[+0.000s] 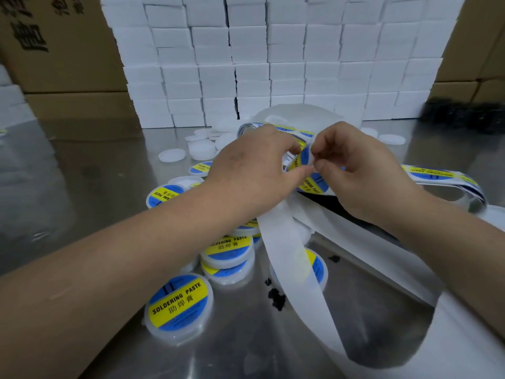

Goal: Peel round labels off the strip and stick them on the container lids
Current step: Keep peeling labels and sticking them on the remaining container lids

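A round label (304,159), blue and yellow, is caught at the strip (437,175) between my two hands, above the steel table (82,192). My left hand (254,170) grips the strip, fingers curled round it. My right hand (355,170) pinches the label's edge between thumb and forefinger. Spent backing (287,242), bare of labels, trails toward me. Several labelled containers (179,305) lie heaped by my left forearm. Plain white lids (172,155) lie beyond the hands, and more labels run along the strip to the right. I judge the job partway done, with many lids left. White boxes (273,64) are stacked behind.
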`<action>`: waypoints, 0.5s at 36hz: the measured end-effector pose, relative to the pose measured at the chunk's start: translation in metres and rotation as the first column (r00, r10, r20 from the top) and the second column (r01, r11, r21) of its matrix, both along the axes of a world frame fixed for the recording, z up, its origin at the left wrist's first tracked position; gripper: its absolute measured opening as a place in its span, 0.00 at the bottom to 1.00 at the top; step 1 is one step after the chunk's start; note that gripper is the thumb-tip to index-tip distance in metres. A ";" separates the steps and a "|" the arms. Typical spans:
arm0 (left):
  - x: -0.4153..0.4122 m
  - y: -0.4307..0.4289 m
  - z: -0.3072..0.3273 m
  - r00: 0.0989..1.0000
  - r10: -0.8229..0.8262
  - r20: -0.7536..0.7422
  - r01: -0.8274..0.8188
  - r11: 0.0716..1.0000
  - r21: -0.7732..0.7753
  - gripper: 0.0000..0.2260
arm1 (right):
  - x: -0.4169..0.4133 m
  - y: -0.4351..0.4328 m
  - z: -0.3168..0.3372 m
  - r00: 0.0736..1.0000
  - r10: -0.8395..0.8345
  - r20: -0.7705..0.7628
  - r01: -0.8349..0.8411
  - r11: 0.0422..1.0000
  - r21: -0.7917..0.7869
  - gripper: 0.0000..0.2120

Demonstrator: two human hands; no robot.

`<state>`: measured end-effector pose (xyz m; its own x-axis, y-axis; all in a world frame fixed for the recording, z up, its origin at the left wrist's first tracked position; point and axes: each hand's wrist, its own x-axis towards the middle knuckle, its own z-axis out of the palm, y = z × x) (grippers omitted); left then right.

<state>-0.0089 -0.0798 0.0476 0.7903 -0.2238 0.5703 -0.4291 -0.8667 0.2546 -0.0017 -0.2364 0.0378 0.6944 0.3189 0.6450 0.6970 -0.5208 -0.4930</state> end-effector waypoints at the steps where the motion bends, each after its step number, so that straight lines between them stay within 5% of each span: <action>1: 0.000 0.001 0.000 1.000 0.004 -0.005 -0.004 1.000 -0.007 0.11 | 0.000 -0.001 0.000 1.000 -0.013 0.007 0.013 1.000 0.000 0.19; 7: 0.000 0.006 0.004 0.999 -0.032 -0.042 0.027 0.992 -0.121 0.07 | -0.002 -0.001 0.003 1.000 -0.025 0.005 0.025 1.000 0.016 0.18; 10: -0.002 0.001 0.001 0.998 -0.034 -0.044 0.032 0.998 -0.049 0.13 | -0.004 0.001 0.002 1.000 -0.010 0.003 0.010 1.000 0.009 0.20; 18: 0.001 0.002 -0.002 0.999 -0.027 -0.032 0.028 0.999 0.029 0.09 | -0.004 0.002 0.002 1.000 0.010 0.015 -0.009 0.999 -0.045 0.20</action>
<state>-0.0076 -0.0776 0.0454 0.8010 -0.2619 0.5383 -0.4449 -0.8621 0.2426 -0.0059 -0.2341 0.0399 0.6814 0.3544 0.6403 0.7094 -0.5351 -0.4587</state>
